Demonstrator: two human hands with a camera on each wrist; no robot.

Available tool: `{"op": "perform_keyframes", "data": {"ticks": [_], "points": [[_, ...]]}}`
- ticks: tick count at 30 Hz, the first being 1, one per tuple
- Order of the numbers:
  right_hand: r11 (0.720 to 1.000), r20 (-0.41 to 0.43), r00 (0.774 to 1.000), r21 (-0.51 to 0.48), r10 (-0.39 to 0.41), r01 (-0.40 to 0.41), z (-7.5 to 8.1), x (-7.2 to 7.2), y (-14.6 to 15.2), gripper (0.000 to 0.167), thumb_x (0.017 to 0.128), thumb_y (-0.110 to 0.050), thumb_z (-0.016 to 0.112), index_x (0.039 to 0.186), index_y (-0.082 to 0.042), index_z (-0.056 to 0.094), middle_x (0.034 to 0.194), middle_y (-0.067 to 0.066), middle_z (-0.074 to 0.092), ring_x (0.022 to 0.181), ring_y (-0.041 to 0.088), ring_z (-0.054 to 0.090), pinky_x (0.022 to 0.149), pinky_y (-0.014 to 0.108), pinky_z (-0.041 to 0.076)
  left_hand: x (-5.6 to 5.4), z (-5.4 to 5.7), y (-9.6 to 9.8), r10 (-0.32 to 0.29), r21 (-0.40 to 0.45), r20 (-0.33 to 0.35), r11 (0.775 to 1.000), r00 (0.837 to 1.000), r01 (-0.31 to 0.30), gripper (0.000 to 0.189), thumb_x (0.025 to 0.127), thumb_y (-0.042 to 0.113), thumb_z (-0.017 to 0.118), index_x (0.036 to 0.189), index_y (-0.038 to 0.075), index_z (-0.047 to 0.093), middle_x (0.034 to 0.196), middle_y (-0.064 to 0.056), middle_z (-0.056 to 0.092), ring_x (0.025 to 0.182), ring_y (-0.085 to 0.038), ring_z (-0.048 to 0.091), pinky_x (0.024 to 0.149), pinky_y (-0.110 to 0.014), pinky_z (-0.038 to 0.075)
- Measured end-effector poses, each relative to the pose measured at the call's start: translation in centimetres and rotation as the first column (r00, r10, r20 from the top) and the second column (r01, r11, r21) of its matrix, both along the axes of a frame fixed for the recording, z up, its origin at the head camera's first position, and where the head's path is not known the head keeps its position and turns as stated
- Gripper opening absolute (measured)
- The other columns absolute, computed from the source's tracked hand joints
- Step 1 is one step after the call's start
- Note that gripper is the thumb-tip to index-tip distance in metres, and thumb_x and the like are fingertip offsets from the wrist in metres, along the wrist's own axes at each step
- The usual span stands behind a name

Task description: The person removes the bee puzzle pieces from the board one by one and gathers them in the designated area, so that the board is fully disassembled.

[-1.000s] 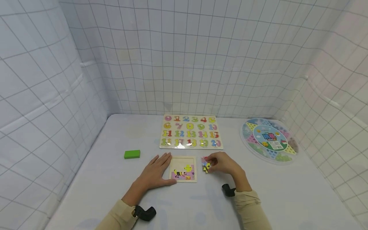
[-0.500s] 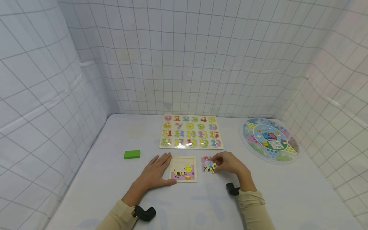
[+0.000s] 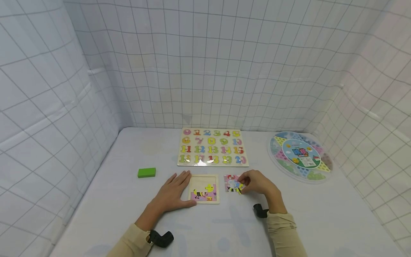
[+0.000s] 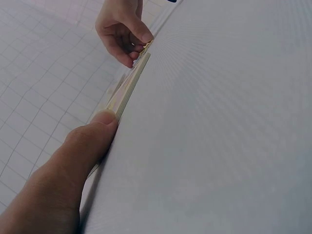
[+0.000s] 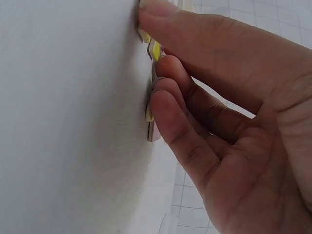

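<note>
A small square wooden puzzle tray lies on the table, pink and yellow bee-picture pieces filling its lower part and bare wood showing above. My left hand rests around its lower left corner, straight fingers along the left side and thumb against the front edge. Right of the tray is a cluster of loose jigsaw pieces in pink, blue and yellow. At the cluster's right side my right hand pinches a yellow jigsaw piece between thumb and fingers, partly hidden by them.
A number puzzle board lies behind the tray. To the left is a green block. A round board-game package lies at the back right. Gridded white cloth walls enclose the table.
My right hand has moved to the right from over the loose pieces, uncovering more of them. The left hand and the tray have stayed in place.
</note>
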State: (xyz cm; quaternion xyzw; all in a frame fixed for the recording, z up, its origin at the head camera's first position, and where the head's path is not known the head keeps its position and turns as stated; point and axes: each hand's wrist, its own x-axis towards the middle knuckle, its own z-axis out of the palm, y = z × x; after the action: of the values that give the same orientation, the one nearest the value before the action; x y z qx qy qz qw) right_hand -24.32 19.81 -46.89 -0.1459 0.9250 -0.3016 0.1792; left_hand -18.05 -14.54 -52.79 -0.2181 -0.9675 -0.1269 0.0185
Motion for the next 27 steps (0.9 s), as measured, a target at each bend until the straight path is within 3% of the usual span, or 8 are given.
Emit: {"op": "perform_keyframes", "data": {"ticks": [21,27], "points": [[1.0,-0.015,1.0,-0.023,0.015,-0.015,0.02,0.17,-0.15,0.03,0.069,-0.005,0.085,0.096,-0.007,0.074,0.085,0.0,0.065,0.078,0.014,0.055,0.071,0.027,0.049,0.25,0.32,-0.02,0.0,0.001,0.002,1.0,1.0,0.0,0.106,0.078,0.079,0.051,0.153,0.009,0.03,0.161,-0.006,0.028,0.15,-0.024,0.026,0.122,-0.047,0.021],[1.0,-0.018,1.0,-0.022,0.01,-0.011,-0.09,0.2,-0.68,0.033,0.069,-0.012,0.087,0.098,-0.009,0.073,0.088,-0.001,0.065,0.08,0.013,0.055,0.073,0.026,0.05,0.1,0.16,0.03,0.002,-0.003,0.006,1.0,1.0,-0.002,0.106,0.078,0.08,0.05,0.154,0.01,0.029,0.162,-0.006,0.027,0.15,-0.023,0.025,0.123,-0.047,0.02]]}}
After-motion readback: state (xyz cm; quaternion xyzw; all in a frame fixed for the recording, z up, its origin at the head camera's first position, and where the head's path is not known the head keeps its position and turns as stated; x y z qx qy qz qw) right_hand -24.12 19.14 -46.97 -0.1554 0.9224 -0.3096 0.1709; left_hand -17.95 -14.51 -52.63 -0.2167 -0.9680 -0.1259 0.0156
